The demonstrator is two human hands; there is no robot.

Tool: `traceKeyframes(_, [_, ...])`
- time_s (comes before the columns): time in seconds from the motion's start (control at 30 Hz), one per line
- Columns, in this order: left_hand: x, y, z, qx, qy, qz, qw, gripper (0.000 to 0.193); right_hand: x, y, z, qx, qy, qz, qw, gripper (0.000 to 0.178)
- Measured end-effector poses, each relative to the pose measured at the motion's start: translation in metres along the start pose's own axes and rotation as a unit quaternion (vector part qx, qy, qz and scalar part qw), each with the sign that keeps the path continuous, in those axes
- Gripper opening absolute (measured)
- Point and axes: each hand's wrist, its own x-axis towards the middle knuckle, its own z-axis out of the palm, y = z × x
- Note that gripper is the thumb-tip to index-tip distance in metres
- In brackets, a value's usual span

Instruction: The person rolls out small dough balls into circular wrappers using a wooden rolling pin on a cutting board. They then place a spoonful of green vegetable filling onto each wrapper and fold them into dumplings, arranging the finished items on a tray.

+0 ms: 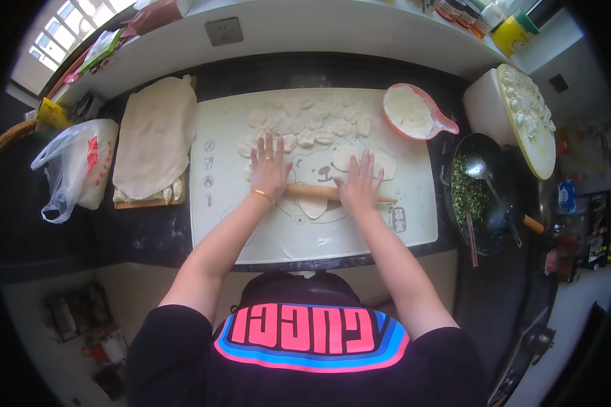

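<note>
A wooden rolling pin (311, 192) lies crosswise on a pale printed mat (251, 239). My left hand (269, 171) rests on its left end and my right hand (360, 188) on its right part, both with palms down and fingers stretched out. Under the middle of the pin is a thin piece of dough (313, 207), its near edge showing. Two flattened dough wrappers (385, 165) lie just beyond my right hand. Farther back, several small floured dough pieces (305, 138) are spread over the mat, some close to my left fingertips.
A pink bowl of flour (409, 112) sits at the mat's far right corner. To the right, a dark wok (463, 224) holds chopped greens, a ladle and chopsticks. Shaped dumplings (523, 102) cover a tray behind it. At left are a cloth-covered board (153, 139) and a plastic bag (81, 166).
</note>
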Motion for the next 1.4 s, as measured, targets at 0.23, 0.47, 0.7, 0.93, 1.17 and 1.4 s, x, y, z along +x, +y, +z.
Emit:
traceKeyframes(0.23, [-0.046,0.007,-0.021,-0.005,-0.127,0.066,0.99,0.065,-0.063,0.004,-0.011,0.012,-0.061,-0.048,0.997,0.072])
traceKeyframes(0.47, [-0.031,0.003,-0.015,-0.043,-0.056,-0.028,0.997,0.065,-0.014,-0.004,0.002,0.034,0.021,-0.077,0.996,0.067])
traceKeyframes(0.7, [-0.082,0.01,-0.015,-0.027,-0.135,0.025,0.99,0.061,-0.073,0.029,-0.002,0.046,0.031,-0.149,0.987,0.042])
traceKeyframes(0.93, [-0.053,0.073,-0.014,-0.212,-0.129,0.044,0.968,0.061,-0.101,0.061,-0.013,0.1,0.049,-0.2,0.973,0.035])
traceKeyframes(1.17, [-0.018,0.076,-0.006,-0.18,-0.295,0.002,0.938,0.024,-0.113,0.089,-0.021,0.181,0.026,-0.22,0.958,0.041])
traceKeyframes(1.4, [-0.011,0.083,-0.002,-0.346,-0.094,-0.098,0.928,0.021,-0.11,0.091,-0.017,0.206,0.029,-0.224,0.952,0.044])
